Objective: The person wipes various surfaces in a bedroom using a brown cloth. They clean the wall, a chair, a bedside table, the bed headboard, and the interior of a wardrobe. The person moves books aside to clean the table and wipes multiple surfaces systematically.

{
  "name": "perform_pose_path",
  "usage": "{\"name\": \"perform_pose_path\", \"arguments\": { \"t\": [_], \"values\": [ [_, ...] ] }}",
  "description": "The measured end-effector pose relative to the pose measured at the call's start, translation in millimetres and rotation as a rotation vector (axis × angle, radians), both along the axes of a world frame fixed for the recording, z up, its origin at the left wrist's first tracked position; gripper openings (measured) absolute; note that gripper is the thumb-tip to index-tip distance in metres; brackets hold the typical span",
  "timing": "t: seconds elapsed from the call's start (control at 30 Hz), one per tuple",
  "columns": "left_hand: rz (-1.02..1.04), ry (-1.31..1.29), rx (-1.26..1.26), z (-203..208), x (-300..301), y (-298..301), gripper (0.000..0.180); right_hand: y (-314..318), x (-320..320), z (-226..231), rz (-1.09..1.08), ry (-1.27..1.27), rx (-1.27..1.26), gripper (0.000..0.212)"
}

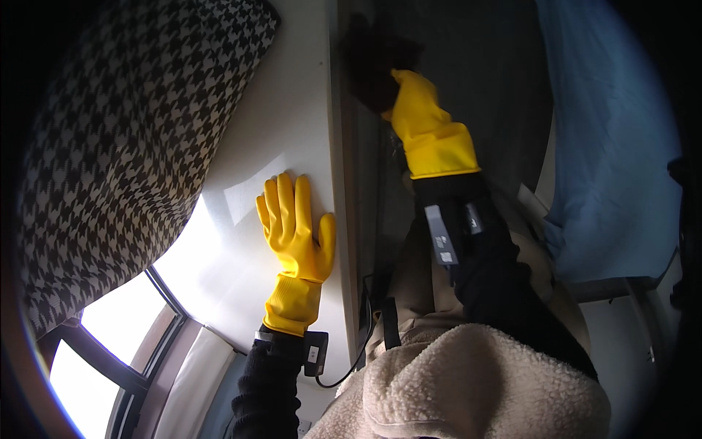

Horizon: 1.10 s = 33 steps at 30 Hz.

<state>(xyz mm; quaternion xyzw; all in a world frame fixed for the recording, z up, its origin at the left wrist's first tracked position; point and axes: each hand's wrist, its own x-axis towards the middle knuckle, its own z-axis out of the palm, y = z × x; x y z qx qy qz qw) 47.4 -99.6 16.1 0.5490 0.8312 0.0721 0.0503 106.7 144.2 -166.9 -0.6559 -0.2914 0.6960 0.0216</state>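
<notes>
My left hand (294, 230), in a yellow rubber glove, lies flat on a white surface (292, 95) near its right edge, fingers stretched out and holding nothing. Farther off and to the right, my right hand (417, 102) wears a matching yellow glove. It grips a dark brown cloth (376, 62), which hides most of its fingers. The cloth is in shadow against a dark grey surface (482, 66) beside the white one; its outline is hard to make out.
A black-and-white houndstooth fabric (131, 132) hangs over the left side. Below it is a bright window (124, 322) with a dark frame. Blue fabric (610, 161) hangs at the right. A black cable (358, 351) runs from the device at my left wrist.
</notes>
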Motion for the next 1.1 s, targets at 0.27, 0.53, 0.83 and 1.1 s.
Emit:
{"name": "perform_pose_path", "arguments": {
  "t": [0.27,0.53,0.83,1.1],
  "values": [
    [-0.024,-0.041,0.059,-5.8,-4.3,7.8,0.064,-71.6,13.1,26.9,0.607,-0.108,0.37,0.083],
    [0.003,-0.025,-0.014,-5.1,-3.8,10.3,0.065,-99.5,15.5,84.3,0.597,0.226,0.687,0.099],
    [-0.252,0.056,0.318,1.5,-62.1,188.9,0.05,-3.5,-34.7,34.0,0.813,0.209,0.55,0.096],
    [-0.164,-0.103,0.383,-31.4,-161.6,366.9,0.046,151.3,-97.8,21.0,0.525,0.352,0.684,0.091]
  ]
}}
